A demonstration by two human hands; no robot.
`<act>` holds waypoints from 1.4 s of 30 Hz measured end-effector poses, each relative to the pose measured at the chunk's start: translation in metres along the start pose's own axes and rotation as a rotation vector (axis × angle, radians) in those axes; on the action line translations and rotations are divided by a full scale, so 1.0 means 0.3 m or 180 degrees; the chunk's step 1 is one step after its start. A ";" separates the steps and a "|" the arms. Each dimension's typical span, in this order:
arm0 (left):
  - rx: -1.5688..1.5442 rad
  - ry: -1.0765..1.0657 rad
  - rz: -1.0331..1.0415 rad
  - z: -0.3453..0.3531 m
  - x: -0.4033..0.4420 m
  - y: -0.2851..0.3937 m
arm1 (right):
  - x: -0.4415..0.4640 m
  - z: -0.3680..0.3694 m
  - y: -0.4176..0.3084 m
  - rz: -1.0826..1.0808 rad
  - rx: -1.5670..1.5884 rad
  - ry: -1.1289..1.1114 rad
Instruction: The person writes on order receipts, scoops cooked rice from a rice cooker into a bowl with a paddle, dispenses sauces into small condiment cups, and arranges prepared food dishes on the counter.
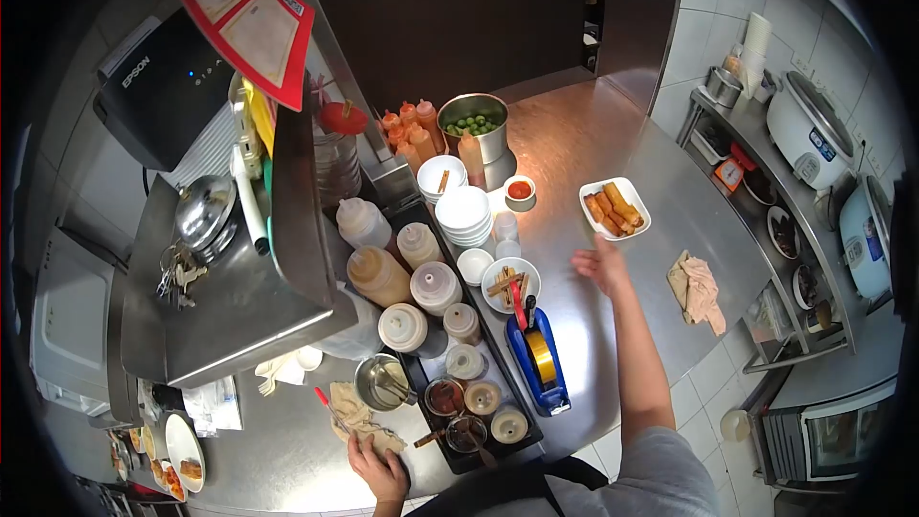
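Observation:
My right hand (603,266) is stretched over the steel counter with its fingers extended and nothing in its grasp. Just beyond it stands a white square bowl (587,211) of golden-brown spring rolls (617,209); whether a fingertip touches the rim I cannot tell. At the lower left, my left hand (378,469) lies with spread fingers on the edge of a crumpled beige cloth (356,414). A red-handled tool (324,397) rests by that cloth, and a metal pot (381,383) sits above it. A small cup of red sauce (519,191) is left of the spring rolls.
Between my arms runs a black tray (528,429) with squeeze bottles (436,287) and sauce jars. Beside it are a blue tape dispenser (538,364) and stacked white bowls (463,213). A second cloth (697,290) lies right; a metal shelf (249,325) overhangs the left.

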State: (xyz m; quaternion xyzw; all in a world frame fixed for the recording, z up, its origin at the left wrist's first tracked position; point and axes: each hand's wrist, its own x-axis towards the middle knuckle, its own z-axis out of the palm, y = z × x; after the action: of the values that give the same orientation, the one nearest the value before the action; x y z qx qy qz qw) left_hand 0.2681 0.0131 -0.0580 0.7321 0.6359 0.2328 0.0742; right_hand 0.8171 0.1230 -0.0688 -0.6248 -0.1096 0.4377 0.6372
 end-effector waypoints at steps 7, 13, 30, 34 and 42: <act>-0.0125 0.0019 -0.0005 -0.011 -0.001 0.032 | -0.039 0.440 -0.004 -0.3006 -0.4443 -0.2944; -0.0152 0.0279 0.0395 -0.011 0.008 0.013 | -0.062 0.451 -0.021 -0.2408 -0.4347 -0.2760; -0.0035 0.0565 0.0637 0.008 0.028 0.039 | 0.337 -0.385 -0.357 -0.2272 -0.0664 0.1933; -0.0093 0.0442 0.0475 0.005 0.016 0.037 | 0.447 -0.372 -0.292 -0.2425 -0.1182 0.2512; 0.0043 0.0317 0.0458 0.001 0.017 0.029 | 0.284 -0.137 -0.300 -0.3057 -0.3316 0.3521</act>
State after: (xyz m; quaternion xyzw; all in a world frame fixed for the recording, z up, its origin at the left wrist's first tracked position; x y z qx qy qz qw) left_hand 0.2764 0.0164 -0.0535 0.7638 0.5861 0.2694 0.0205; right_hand 0.9336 0.1680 -0.0312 -0.8430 -0.2211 -0.3445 0.3491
